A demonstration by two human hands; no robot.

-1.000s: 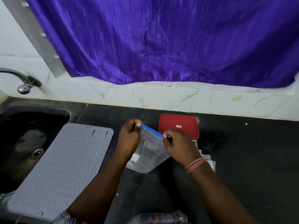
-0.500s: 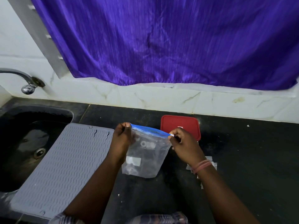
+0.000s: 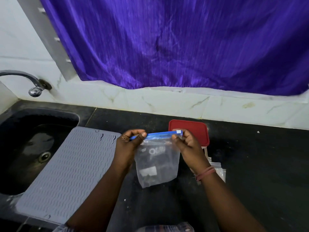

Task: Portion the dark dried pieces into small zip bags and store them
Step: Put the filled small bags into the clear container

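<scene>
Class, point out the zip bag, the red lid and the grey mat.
zip bag [image 3: 157,163], head view, clear front panel.
red lid [image 3: 192,129], head view, top surface.
grey mat [image 3: 66,173], head view, ribbed middle.

Both forearms are bare, and the right wrist wears thin pinkish-red thread bands [image 3: 206,173] looped round several times.

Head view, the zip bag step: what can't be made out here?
- Zip bag: its contents are blurred behind the cloudy plastic, so the amount cannot be judged.
- Blue zip strip: ends pinched by left hand and right hand; sealed or not is unclear.
- Red lid: the container beneath is hidden.
- Spare bags: right forearm covers most.
</scene>
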